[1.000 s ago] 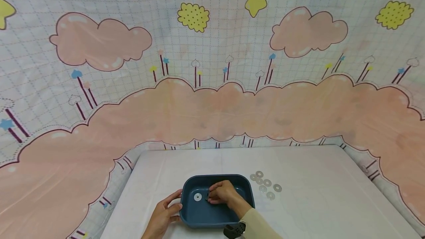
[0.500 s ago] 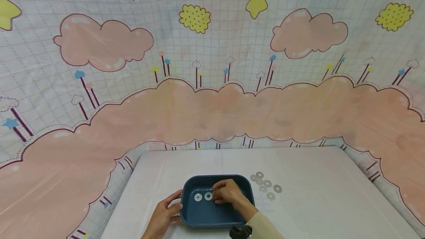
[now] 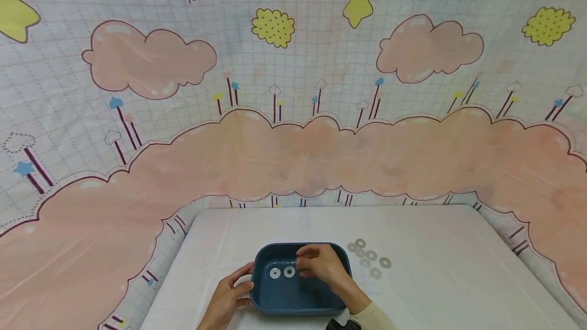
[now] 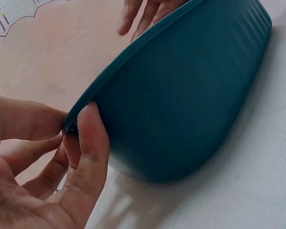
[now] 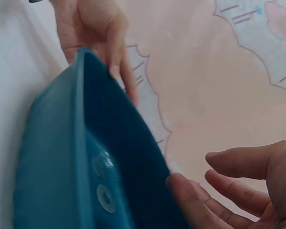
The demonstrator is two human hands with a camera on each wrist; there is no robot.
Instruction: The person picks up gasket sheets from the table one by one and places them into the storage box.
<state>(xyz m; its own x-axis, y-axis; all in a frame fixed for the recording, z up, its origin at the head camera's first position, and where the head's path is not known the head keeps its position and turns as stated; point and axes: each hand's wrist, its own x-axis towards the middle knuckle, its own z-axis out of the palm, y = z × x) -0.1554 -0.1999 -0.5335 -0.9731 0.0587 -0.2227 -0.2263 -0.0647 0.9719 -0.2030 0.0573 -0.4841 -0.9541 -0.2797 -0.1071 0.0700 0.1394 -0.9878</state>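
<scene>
So from where I'm sitting, the blue tray [image 3: 300, 299] is parked near the front edge of the white surface [image 3: 435, 289], roughly in the middle. My left hand [image 3: 228, 299] grips the tray's left rim, thumb on the inside edge and fingers [image 4: 93, 157] curled against the outer wall; the left wrist view shows that pinch pretty clearly. My right hand [image 3: 323, 265] hovers over the inside of the tray, toward its far right part, fingers [image 5: 238, 164] loosely spread and relaxed, holding nothing as far as I can see.

Two washers [image 3: 282, 272] lie flat on the tray floor side by side, just left of the right hand's fingertips, not touching them. The right wrist view picks them up too, near the tray wall.

Off to the right of the tray, a loose cluster of washers [image 3: 369, 258] sits on the surface, close together, a couple overlapping. Behind everything hangs a cartoon cloud backdrop [image 3: 293, 116].
</scene>
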